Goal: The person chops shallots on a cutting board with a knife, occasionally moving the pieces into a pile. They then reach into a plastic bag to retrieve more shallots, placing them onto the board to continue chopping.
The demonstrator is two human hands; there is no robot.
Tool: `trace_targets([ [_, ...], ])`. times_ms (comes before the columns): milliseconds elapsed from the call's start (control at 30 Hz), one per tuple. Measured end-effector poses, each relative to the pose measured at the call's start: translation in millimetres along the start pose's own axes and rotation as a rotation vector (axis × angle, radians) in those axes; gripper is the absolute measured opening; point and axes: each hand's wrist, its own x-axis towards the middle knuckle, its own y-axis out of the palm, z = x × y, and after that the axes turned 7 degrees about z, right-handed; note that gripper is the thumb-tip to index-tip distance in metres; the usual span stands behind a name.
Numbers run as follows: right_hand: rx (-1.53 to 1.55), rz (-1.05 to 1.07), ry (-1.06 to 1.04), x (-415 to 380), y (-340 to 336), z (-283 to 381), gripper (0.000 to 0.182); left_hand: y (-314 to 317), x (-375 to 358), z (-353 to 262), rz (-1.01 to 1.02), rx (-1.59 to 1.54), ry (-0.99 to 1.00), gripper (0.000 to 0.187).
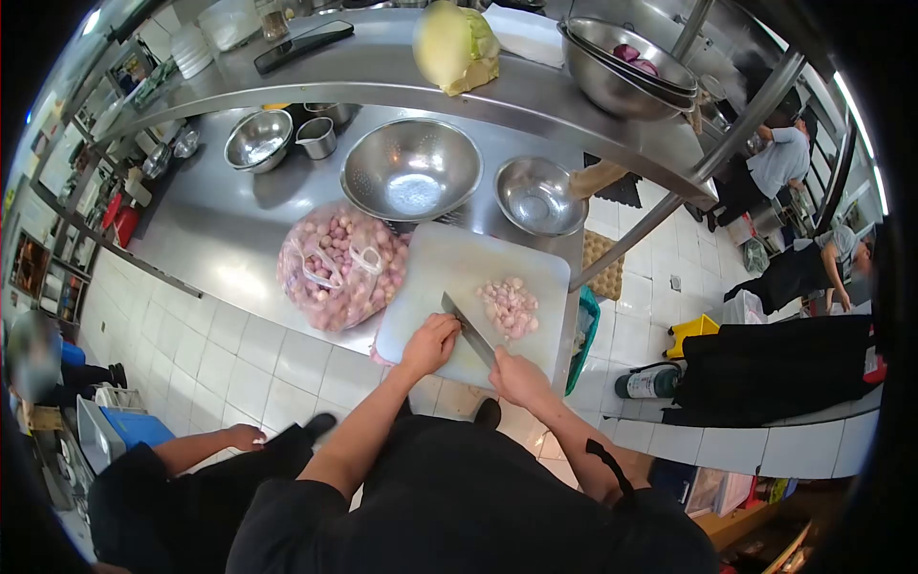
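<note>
My right hand (522, 378) grips the handle of a kitchen knife (469, 327), whose broad blade points away and to the left over the white cutting board (440, 258). Close by the left side of the blade, my left hand (431, 345) rests on the board with its fingers curled; whatever may be under them is hidden. Peeled shallots (510, 308) lie in a loose pile to the right of the knife. Against the board's left edge sits a clear plastic bag of small pinkish shallots (342, 265).
Behind the board stand a steel colander (411, 172) and a steel bowl (541, 196). The raised shelf holds a cabbage (455, 50) and stacked bowls (626, 72) with red onions. A co-worker's hand (245, 437) is at my left. Other people work at far right.
</note>
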Motion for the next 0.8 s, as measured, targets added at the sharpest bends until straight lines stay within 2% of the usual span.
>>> trace_targets([
  [567, 0.048, -0.003, -0.028, -11, -14, 3, 0.025, 4, -4, 5, -0.005, 0.003, -0.012, 0.016],
  [800, 0.011, 0.028, 0.002, 2, 5, -4, 0.025, 2, -4, 3, -0.012, -0.017, 0.010, 0.016],
])
